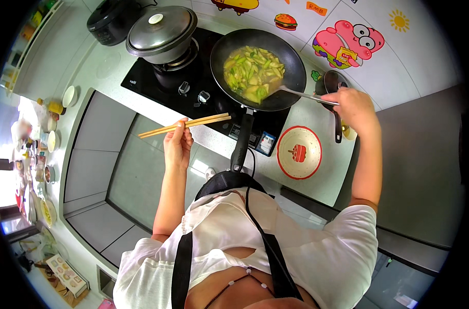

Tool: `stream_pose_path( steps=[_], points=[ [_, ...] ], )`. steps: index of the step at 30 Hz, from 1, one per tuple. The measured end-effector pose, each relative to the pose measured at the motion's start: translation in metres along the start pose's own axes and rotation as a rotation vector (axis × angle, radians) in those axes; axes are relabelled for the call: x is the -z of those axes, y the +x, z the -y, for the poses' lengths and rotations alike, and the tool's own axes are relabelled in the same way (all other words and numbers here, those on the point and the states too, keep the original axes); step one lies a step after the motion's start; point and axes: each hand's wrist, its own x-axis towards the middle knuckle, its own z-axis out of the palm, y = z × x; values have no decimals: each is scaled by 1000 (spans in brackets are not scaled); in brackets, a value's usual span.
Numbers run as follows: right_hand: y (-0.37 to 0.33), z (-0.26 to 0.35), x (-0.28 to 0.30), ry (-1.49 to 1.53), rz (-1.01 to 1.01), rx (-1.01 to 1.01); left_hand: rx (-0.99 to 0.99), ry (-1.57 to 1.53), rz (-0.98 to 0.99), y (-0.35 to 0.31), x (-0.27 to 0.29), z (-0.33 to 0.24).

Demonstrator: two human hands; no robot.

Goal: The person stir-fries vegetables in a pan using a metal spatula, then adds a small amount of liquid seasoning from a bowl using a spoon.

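Note:
A black frying pan (296, 77) sits on the right burner, its black handle pointing back at me. Green vegetable slices (254, 69) lie in it with some liquid. My right hand (352, 107) is closed around the handle of a metal spatula (304, 95), whose head is mostly sunk in the food at the pan's near right side. Off to the left, short of the counter edge, my left hand (179, 144) pinches a pair of wooden chopsticks (203, 121). They lie side by side, pointing right, apart from the pan.
A lidded pot (162, 35) stands on the left burner of the black hob (147, 81); a black cooker (111, 21) is behind it. Right of the pan handle rests a red-rimmed bowl (313, 166). A smaller black pan (338, 133) lies beyond it. Bowls and jars line the left counter.

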Motion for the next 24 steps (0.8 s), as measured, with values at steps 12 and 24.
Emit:
stream_pose_path(
  steps=[12, 24],
  points=[
    [44, 25, -45, 155, -241, -142, -2, -2, -48, 1, 6, 1],
    [0, 40, -69, 68, -112, -159, -6, 12, -10, -2, 2, -1]
  ],
)
